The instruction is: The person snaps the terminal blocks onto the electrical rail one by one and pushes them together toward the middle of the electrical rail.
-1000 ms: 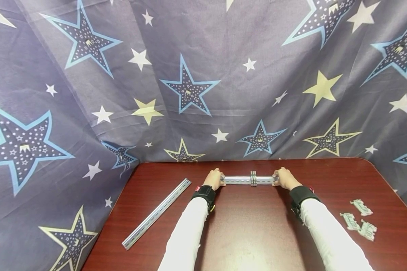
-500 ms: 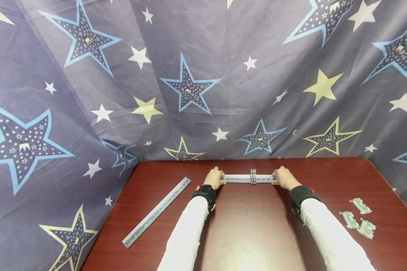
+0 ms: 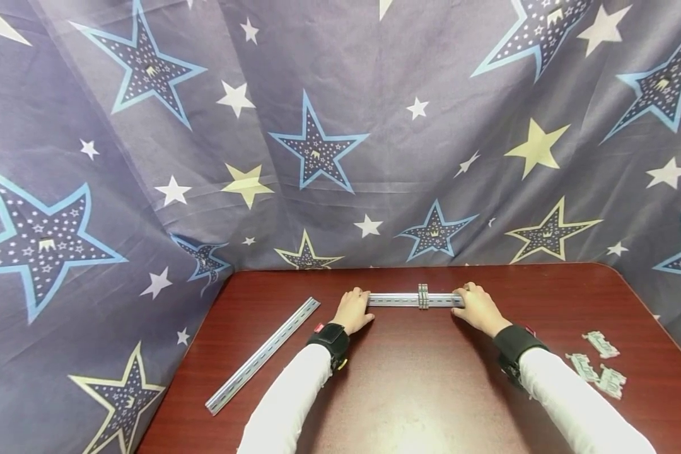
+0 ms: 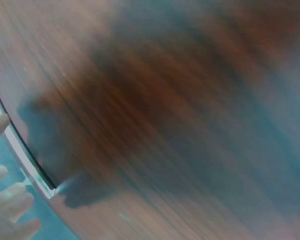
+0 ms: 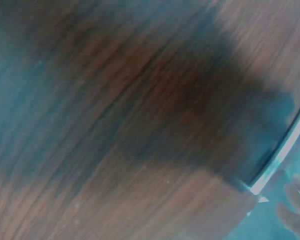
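Note:
A slotted metal DIN rail [image 3: 394,300] lies crosswise near the far edge of the table, with a few narrow terminal blocks [image 3: 423,296] seated upright on it, right of its middle. At its left end is my left hand [image 3: 353,310], fingers extended and thumb apart; in the left wrist view its fingers [image 4: 10,202] are spread by the rail's end. My right hand [image 3: 479,309] is at the opposite end, fingers loosely extended over the tip. The right wrist view shows fingertips [image 5: 293,197] beside the rail [image 5: 282,147], not curled around it.
Another bare DIN rail [image 3: 263,355] lies diagonally on the left of the reddish-brown table [image 3: 408,378]. Three loose grey-green terminal blocks [image 3: 600,344] lie flat on the right side. A star-patterned grey cloth [image 3: 340,208] hangs behind the table.
Both hands have loosened their grip on the rail's ends and spread their fingers. The wrists have shifted outward and slightly toward the body. The rail stays in place.

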Motion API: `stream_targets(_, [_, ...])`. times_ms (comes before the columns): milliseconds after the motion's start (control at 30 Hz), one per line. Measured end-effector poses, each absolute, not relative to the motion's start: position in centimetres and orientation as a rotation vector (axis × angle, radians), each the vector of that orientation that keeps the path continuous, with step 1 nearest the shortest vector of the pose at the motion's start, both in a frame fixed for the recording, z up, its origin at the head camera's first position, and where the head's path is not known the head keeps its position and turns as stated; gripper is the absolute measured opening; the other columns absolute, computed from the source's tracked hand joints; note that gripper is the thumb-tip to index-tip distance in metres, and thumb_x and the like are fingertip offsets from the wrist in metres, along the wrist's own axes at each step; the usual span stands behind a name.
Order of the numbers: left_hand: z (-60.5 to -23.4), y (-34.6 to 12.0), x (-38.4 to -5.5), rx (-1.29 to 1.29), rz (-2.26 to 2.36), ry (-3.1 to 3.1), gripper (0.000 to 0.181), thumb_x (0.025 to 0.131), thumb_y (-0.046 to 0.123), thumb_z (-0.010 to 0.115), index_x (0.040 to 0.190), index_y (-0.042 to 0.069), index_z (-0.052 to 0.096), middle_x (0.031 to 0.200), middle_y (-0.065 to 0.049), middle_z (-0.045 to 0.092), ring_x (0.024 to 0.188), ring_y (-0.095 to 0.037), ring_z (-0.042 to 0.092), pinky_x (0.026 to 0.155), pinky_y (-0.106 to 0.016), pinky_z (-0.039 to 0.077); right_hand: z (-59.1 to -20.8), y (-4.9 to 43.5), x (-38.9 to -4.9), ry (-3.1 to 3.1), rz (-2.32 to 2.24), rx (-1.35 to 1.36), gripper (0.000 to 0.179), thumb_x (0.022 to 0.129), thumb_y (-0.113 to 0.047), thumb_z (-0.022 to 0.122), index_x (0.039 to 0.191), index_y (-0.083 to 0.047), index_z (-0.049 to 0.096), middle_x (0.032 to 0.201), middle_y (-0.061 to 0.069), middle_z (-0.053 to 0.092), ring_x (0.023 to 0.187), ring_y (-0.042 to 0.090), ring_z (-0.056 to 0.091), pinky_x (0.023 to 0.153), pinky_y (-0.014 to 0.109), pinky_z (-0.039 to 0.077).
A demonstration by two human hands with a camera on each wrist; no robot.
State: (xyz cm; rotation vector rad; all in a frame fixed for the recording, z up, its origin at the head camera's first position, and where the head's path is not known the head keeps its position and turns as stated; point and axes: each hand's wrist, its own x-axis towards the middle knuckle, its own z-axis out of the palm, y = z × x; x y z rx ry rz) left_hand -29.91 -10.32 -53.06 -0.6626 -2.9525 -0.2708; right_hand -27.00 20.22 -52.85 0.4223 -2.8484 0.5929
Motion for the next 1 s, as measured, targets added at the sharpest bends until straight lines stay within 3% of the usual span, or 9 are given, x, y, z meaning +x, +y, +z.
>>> stream_targets(133, [-52.3,-11.7,-29.0,-0.676,-0.316,-2.962,0.049,0.084,0.017,0.078,0.124,-0.007,0.063,0.115,-0.024,0.062,0.11,-0.04,0.062,0.102,-0.047,0.046,-52.3,20.7,-26.4,-2.837,0.631,0.46,0.029,0.081,-0.009,0.075,0.103,0.008,0.069,0.097,0.024,0.062,0.092,0.044,0.06,0.081,0.059,0.05])
stream_targets(333, [-51.7,-14.2,-28.2,-0.657,-0.372,-2.953,0.041,0.086,0.016,0.076,0.119,-0.005,0.067,0.111,-0.023,0.065,0.105,-0.04,0.064,0.093,-0.051,0.051,-51.5,20.7,-24.6,-2.877,0.67,0.505,0.02,0.087,-0.007,0.07,0.102,0.006,0.071,0.099,0.021,0.066,0.099,0.044,0.063,0.089,0.057,0.051])
stream_targets(600, [-51.0,-17.5,-27.2,-0.629,-0.365,-2.861,0.034,0.085,0.011,0.074,0.115,-0.005,0.069,0.108,-0.021,0.069,0.104,-0.04,0.067,0.094,-0.05,0.051,-50.5,21.3,-22.2,-2.842,0.71,0.587,0.011,0.087,-0.007,0.069,0.095,0.0,0.072,0.105,0.023,0.069,0.112,0.05,0.062,0.097,0.059,0.048])
stream_targets(1000, [-51.2,-21.7,-24.7,-0.49,-0.356,-2.801,0.034,0.08,0.01,0.077,0.111,-0.004,0.071,0.101,-0.021,0.068,0.094,-0.04,0.066,0.08,-0.052,0.052,-50.3,23.5,-19.1,-2.783,0.749,0.583,0.01,0.086,-0.004,0.071,0.095,-0.002,0.073,0.091,0.006,0.068,0.094,0.034,0.066,0.085,0.05,0.053])
